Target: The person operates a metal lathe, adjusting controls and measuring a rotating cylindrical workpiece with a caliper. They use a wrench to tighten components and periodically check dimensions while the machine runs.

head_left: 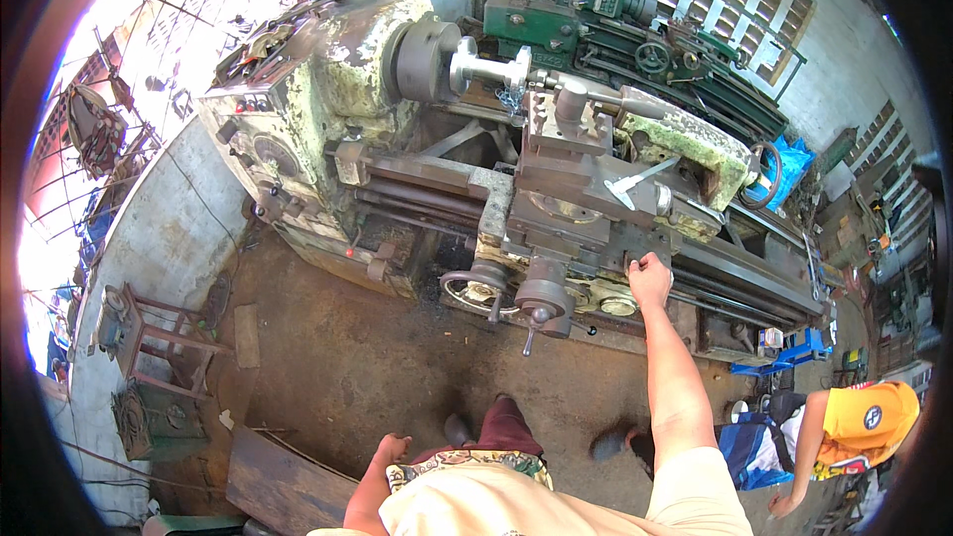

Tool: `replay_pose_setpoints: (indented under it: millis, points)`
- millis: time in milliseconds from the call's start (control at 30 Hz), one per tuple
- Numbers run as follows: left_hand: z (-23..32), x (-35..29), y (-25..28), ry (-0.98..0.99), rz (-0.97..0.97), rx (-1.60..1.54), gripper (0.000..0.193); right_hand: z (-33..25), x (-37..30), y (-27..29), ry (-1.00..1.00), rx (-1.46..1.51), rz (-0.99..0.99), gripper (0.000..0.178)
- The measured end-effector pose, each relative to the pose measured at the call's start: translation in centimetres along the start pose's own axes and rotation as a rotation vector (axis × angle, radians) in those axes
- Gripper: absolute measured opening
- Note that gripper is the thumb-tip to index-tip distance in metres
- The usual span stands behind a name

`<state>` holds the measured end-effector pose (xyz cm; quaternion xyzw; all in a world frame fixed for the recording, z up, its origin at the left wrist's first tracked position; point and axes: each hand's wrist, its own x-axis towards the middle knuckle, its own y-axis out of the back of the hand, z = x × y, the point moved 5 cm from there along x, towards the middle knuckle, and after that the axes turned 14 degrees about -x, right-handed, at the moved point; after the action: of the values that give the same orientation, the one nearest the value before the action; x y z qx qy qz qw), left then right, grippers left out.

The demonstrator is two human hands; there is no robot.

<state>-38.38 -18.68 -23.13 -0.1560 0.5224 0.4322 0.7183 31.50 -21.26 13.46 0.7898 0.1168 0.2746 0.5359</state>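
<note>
My right hand (650, 280) reaches out to the front of the old lathe's carriage (556, 238). Its fingers are curled closed there, and whatever they grip is hidden. Down by my left side hangs my left hand (394, 447), loosely open with nothing visible in it. A shiny spool-shaped metal workpiece (493, 70) sits in line with the lathe chuck (427, 62), with curly metal chips (511, 99) clinging to its right flange. Right of the tool post (569, 104), a caliper (635, 182) lies on the carriage. The handwheel (481, 290) and the ball-ended crank (537, 318) are left of my right hand.
Behind stands a green lathe (536, 25). A person in a yellow shirt (872, 427) is at the lower right, near a blue metal stand (794, 352). On the left are a rusty frame stand (169, 337) and a dark board (283, 481) on the stained floor.
</note>
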Motion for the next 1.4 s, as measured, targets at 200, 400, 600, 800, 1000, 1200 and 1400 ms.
replay_pose_setpoints:
  millis: [200,400,600,800,1000,1200,1400]
  points:
    - [0.3,-0.3,0.0,-0.022,0.033,-0.019,0.033,0.3,0.2,-0.2,-0.035,0.03,0.002,0.022]
    - [0.2,-0.3,-0.1,0.015,0.009,-0.026,0.035,0.8,0.2,-0.6,-0.061,0.094,0.02,0.02]
    - [1.0,-1.2,-0.3,0.002,0.01,-0.023,0.035,1.0,0.3,-0.8,-0.075,0.117,0.027,0.02]
    - [1.0,-1.7,-0.6,0.037,0.027,-0.074,0.038,1.0,0.2,-0.6,-0.065,0.133,0.028,0.02]
    - [0.4,-0.7,-0.5,0.017,-0.002,-0.06,0.048,0.9,0.3,-0.7,-0.051,0.152,0.036,0.02]
    - [0.2,-0.3,-0.5,-0.004,0.012,-0.057,0.042,1.1,0.3,-0.7,-0.043,0.126,0.031,0.02]
    - [0.5,-0.5,-0.5,-0.01,0.036,-0.033,0.036,0.9,0.2,-0.6,-0.04,0.147,0.037,0.02]
